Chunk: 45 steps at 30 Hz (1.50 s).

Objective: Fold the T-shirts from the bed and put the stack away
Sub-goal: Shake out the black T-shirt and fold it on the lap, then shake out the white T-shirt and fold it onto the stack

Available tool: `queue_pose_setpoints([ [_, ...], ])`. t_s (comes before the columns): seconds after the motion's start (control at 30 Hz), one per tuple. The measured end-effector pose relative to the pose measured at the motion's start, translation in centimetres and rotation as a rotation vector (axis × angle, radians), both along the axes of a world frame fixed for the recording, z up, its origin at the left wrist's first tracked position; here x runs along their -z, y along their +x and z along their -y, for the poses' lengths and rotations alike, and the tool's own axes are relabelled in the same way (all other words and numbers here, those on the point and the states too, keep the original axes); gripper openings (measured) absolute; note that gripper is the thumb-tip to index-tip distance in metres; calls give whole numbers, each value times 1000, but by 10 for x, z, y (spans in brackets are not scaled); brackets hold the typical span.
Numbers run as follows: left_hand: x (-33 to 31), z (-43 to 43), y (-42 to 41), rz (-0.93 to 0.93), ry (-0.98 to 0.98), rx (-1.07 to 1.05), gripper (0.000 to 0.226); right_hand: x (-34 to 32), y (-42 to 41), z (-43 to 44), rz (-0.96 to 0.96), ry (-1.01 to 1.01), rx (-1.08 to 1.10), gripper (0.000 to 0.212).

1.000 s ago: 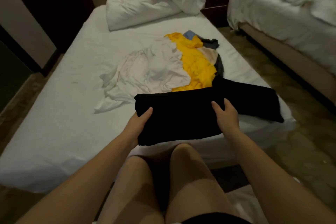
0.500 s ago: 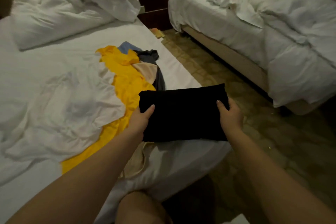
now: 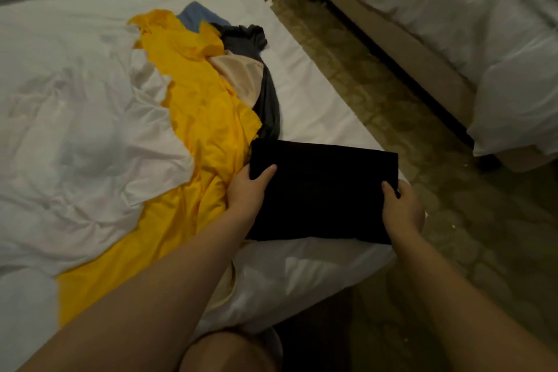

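A folded black T-shirt (image 3: 323,190) forms a neat rectangle at the near right corner of the bed (image 3: 317,100). My left hand (image 3: 247,193) grips its left edge, thumb on top. Its right edge is gripped by my right hand (image 3: 403,208), again with the thumb on top. Left of the black shirt lie unfolded shirts in a heap: a yellow one (image 3: 193,118), a white one (image 3: 84,136), a beige one (image 3: 238,72), a dark grey one (image 3: 262,69) and a blue one (image 3: 193,13).
A second bed (image 3: 453,24) with rumpled white bedding stands to the right across a strip of patterned floor (image 3: 422,136). My knee (image 3: 229,350) shows at the bottom edge, close to the bed's foot.
The black shirt went from a long strip to a compact rectangle, then moved right to the bed's corner with both hands on it. My view swung right and down.
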<state>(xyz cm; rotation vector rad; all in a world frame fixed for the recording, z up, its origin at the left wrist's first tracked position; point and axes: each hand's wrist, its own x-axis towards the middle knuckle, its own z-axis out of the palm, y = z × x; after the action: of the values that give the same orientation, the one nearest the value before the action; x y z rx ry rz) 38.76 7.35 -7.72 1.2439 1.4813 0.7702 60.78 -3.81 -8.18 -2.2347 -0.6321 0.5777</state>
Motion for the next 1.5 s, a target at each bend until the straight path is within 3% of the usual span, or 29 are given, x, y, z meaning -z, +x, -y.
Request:
queue_pose_setpoints([
  [0.1, -9, -1, -1, 17, 18, 46, 40, -12, 2, -2, 19, 18, 21, 33],
  [0.27, -29, 10, -15, -159, 14, 72, 45, -43, -6, -3, 30, -81, -43, 42],
  [0.33, -41, 20, -29, -222, 35, 67, 44, -56, -20, -4, 126, -96, -95, 49],
  [0.43, -65, 32, -57, -265, 119, 60, 40, -80, -55, -8, 297, -75, -186, 52],
  [0.8, -128, 83, -198, -416, 352, -64, 33, -139, -208, -17, 480, 109, -483, 49],
  [1.0, -99, 90, -284, -536, 356, -168, 34, -113, -290, -34, 474, 154, -672, 40],
  [1.27, -11, 62, -333, -539, 171, -149, 41, -41, -371, -81, 641, 59, -1035, 29],
  [1.37, 18, 50, -341, -607, 228, -116, 60, -4, -395, -85, 651, 97, -1189, 25],
  [1.5, 44, 41, -344, -644, 411, -114, 57, 22, -409, -88, 688, 215, -1210, 28],
])
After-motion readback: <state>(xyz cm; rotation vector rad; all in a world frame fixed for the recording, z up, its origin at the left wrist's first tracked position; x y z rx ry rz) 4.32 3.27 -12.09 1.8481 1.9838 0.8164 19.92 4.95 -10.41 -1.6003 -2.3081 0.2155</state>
